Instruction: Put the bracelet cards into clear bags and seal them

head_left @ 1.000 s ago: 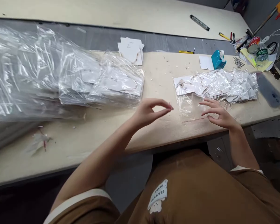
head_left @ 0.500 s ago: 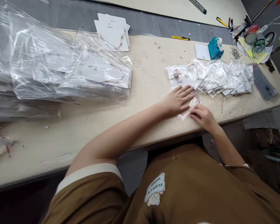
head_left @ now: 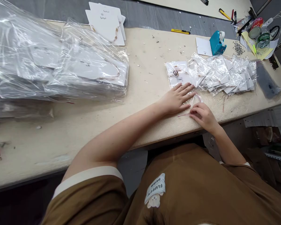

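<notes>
In the head view, the person's left hand point(head_left: 175, 99) lies flat with its fingers spread, pressing a clear plastic bag point(head_left: 194, 100) onto the near edge of a cream work table point(head_left: 84, 128). The right hand point(head_left: 203, 116) sits just beside it, curled, with its fingertips point(head_left: 192, 112) down on the bag's near end; whether they pinch the plastic, I cannot tell. A thin pinkish strip point(head_left: 183, 115) sticks out left from under them. The bag overlaps a bagged jewellery card point(head_left: 178, 75) at the near end of a loose pile of bagged cards point(head_left: 224, 73), to the right. A much larger stack of bagged cards point(head_left: 61, 59) lies well left, and a blue tape dispenser point(head_left: 217, 43) stands far right.
</notes>
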Demonstrator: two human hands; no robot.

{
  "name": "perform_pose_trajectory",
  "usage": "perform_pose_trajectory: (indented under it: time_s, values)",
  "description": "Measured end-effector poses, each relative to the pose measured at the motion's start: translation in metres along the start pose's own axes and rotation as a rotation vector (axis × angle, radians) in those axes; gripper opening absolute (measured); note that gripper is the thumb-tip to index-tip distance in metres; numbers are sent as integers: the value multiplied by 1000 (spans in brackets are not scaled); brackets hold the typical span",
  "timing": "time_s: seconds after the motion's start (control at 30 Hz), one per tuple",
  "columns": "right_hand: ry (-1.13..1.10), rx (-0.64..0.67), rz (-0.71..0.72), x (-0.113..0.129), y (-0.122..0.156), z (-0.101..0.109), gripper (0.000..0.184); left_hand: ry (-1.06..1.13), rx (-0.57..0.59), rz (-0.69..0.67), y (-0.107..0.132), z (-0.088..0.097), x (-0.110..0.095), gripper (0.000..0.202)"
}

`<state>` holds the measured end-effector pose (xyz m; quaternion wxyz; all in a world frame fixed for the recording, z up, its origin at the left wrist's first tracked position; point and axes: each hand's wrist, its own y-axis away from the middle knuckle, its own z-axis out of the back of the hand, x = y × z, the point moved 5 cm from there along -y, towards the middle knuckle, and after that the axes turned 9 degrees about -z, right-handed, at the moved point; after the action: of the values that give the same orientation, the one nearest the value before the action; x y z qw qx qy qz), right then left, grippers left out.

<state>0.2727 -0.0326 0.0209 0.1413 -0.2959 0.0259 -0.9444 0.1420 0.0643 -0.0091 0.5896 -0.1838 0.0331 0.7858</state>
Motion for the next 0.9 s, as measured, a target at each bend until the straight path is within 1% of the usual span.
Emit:
perform_pose_trajectory:
  time_s: [0.13,0.2,0.33,0.4,0.43,0.47,0.5,0.57,0.6,0.63,0.67,0.7,0.73,0.77,0.8,0.83,0.87,0.9]
  values:
    - [-88,91,-48,-3,-7,2,9,-1,8,5,0,1,0,64]
    - [-95,88,-39,-4,-7,2,11,-1,-1,1,0,1,0,63]
    - [-71,45,59,2,-2,3,14,-11,-26,-9,0,-1,1,64]
    - [-103,100,102,8,4,9,16,-15,-30,-11,0,-1,1,64]
    - [-138,169,106,11,10,15,16,-15,-27,-9,0,-1,1,64]
    - [-186,268,102,13,17,22,16,-15,-20,-4,-1,0,0,64]
    - [-246,397,92,14,28,30,17,-15,-8,2,-1,0,0,64]
    - [-389,698,67,7,62,47,18,-13,20,13,-1,1,0,64]
    - [-462,824,56,-2,84,55,21,-8,29,15,-1,1,0,64]
    - [-513,892,28,-15,106,62,25,5,33,13,0,2,1,64]
    - [-558,857,-19,-32,127,67,34,27,29,4,1,3,1,65]
    - [-616,743,-81,-52,146,70,49,58,14,-11,2,4,2,66]
    - [-618,561,-205,-76,163,71,66,95,-16,-31,3,7,3,69]
    - [-506,416,-384,-102,182,66,74,136,-61,-55,5,10,3,72]
    - [-422,304,-513,-122,199,59,77,177,-117,-81,7,14,4,75]
    - [-326,239,-622,-136,214,50,76,210,-182,-102,10,19,4,78]
    - [-239,216,-695,-145,226,40,70,229,-248,-119,13,25,3,79]
    - [-158,231,-765,-150,235,29,56,232,-306,-131,17,31,2,78]
